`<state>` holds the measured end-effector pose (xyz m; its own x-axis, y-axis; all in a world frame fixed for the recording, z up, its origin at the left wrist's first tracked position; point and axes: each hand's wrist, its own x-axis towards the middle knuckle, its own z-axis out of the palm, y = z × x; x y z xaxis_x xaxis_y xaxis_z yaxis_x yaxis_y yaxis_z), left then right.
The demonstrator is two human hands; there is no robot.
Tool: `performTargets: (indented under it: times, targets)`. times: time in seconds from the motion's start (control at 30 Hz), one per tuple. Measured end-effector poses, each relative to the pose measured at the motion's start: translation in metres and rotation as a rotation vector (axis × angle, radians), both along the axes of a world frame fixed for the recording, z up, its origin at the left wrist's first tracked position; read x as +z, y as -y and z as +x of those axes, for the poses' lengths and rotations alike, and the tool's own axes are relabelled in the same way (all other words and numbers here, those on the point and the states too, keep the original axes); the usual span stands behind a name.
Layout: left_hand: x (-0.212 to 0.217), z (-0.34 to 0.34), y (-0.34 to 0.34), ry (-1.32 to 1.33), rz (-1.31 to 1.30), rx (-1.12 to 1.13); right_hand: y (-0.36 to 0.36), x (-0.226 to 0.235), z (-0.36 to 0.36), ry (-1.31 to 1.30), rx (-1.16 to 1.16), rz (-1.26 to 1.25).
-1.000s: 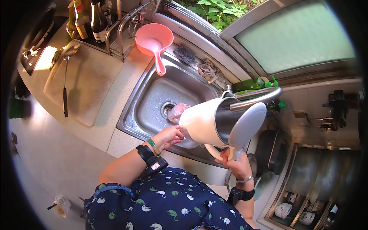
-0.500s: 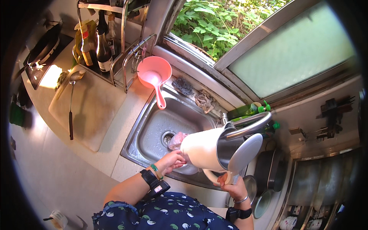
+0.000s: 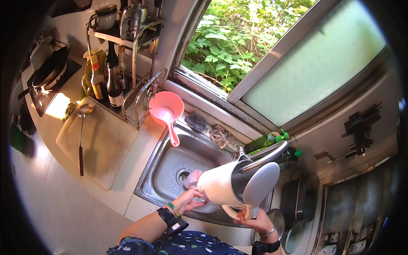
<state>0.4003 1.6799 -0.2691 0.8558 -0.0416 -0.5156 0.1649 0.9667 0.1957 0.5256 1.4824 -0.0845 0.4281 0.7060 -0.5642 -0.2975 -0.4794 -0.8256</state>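
Observation:
My right hand (image 3: 254, 222) grips the handle of a white electric kettle (image 3: 216, 182), which lies tilted over the sink (image 3: 163, 163). Its grey lid (image 3: 261, 182) stands raised, and the mouth faces the curved metal faucet (image 3: 267, 154). Whether water runs is hidden. At the kettle's base is my left hand (image 3: 189, 201), its fingers apart and seemingly touching the underside. Beside the drain, a pink lump in clear plastic (image 3: 193, 179) sits partly behind the kettle. Below the kettle shows a pale rounded dish (image 3: 209, 208), mostly covered.
A pink ladle-shaped dipper (image 3: 166, 108) rests at the sink's far left corner. A dark scourer (image 3: 195, 121) and a crumpled rag (image 3: 222, 136) lie along the ledge. Green bottles (image 3: 265, 141) stand behind the faucet. Left are a cutting board (image 3: 106, 144) with a ladle (image 3: 81, 140) and several bottles.
The view has shifted, so the sink, dipper and window scene sit lower in the picture. Both hands keep their places on the kettle, whose tilt looks much the same.

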Motion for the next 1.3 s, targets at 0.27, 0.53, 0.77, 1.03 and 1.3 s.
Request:
performTargets:
  times: [0.27, 0.53, 0.77, 1.03, 1.3]
  targets:
    - [-0.013, 0.004, 0.006, 0.106, -0.022, 0.116, -0.002, -0.005, 0.004, 0.055, -0.059, -0.051]
    - [0.002, -0.013, 0.006, 0.019, -0.02, 0.12, -0.031, 0.018, -0.034, 0.159, -0.032, -0.034]
    - [-0.006, 0.001, 0.005, 0.043, -0.013, 0.11, -0.026, 0.025, -0.019, 0.101, 0.019, -0.197]
    - [0.001, 0.004, 0.002, -0.003, 0.0, 0.102, -0.016, 0.01, -0.011, 0.055, -0.004, -0.005]
    - [-0.005, -0.002, 0.002, 0.019, -0.015, 0.088, 0.001, -0.009, -0.004, 0.07, -0.018, -0.026]
